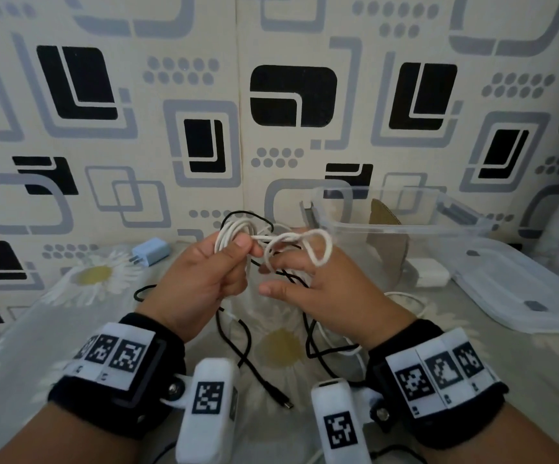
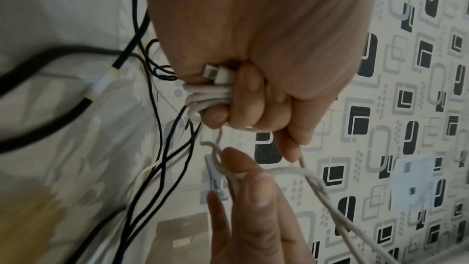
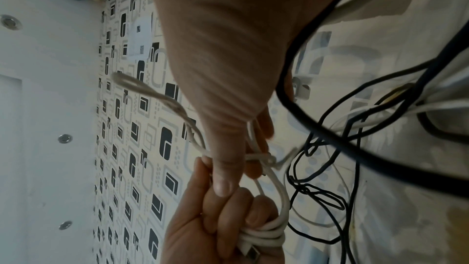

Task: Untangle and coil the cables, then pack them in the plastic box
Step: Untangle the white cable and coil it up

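My left hand [image 1: 237,252] grips a white cable [image 1: 234,231] wound into a small coil, held up over the table. In the left wrist view its coil [image 2: 210,97] and USB plug [image 2: 213,72] sit in the curled fingers. My right hand [image 1: 281,272] is close beside it and pinches the same cable's free end, whose loop [image 1: 320,242] arches over the fingers. In the right wrist view that loop [image 3: 157,95] sticks out to the left. A black cable [image 1: 248,346] hangs tangled below both hands and trails onto the table. The clear plastic box [image 1: 388,226] stands at the right rear.
The box's clear lid [image 1: 522,286] lies to the right. A white charger [image 1: 428,274] sits by the box and a blue charger [image 1: 150,252] at the back left. More white cable [image 1: 412,301] lies under my right hand. A patterned wall closes the back.
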Demonstrator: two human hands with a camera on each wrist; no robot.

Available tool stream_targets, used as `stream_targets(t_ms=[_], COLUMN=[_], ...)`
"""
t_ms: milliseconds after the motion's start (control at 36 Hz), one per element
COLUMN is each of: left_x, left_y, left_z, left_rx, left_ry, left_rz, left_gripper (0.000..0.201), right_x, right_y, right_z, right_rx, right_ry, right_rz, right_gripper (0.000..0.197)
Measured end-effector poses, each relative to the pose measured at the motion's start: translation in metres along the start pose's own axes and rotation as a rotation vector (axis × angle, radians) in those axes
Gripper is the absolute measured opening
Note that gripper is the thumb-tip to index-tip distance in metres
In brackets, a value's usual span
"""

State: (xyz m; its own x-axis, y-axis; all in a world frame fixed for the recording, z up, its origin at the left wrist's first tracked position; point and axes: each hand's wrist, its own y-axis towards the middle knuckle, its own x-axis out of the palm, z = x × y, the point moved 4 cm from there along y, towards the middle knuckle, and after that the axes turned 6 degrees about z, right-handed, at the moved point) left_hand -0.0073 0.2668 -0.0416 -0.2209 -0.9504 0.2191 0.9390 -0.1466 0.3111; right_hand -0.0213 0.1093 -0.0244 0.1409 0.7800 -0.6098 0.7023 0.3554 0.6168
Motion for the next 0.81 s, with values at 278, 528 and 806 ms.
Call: stream_targets(t_ms=[278, 528, 806], left_x=[-0.01, -0.015, 0.01], left_y=[0.005, 0.003, -0.001], left_z=[0.0, 0.005, 0.024], left_rx=[0.061, 0.154, 0.263], left_ry=[0.146, 0.484, 0.774], left_rz=[0.175, 0.378, 0.328], left_gripper=[0.025, 0.024, 0.024], right_x=[-0.001, -0.026, -0.086], right_y=[-0.002, 0.004, 0.0], right_z=[-0.003, -0.006, -0.008], right_rx=[0.082, 0.19, 0.253], right_ry=[0.122, 0.014, 0.02], right_rz=[-0.08, 0.035, 0.328], right_gripper=[0.009, 0.015, 0.022])
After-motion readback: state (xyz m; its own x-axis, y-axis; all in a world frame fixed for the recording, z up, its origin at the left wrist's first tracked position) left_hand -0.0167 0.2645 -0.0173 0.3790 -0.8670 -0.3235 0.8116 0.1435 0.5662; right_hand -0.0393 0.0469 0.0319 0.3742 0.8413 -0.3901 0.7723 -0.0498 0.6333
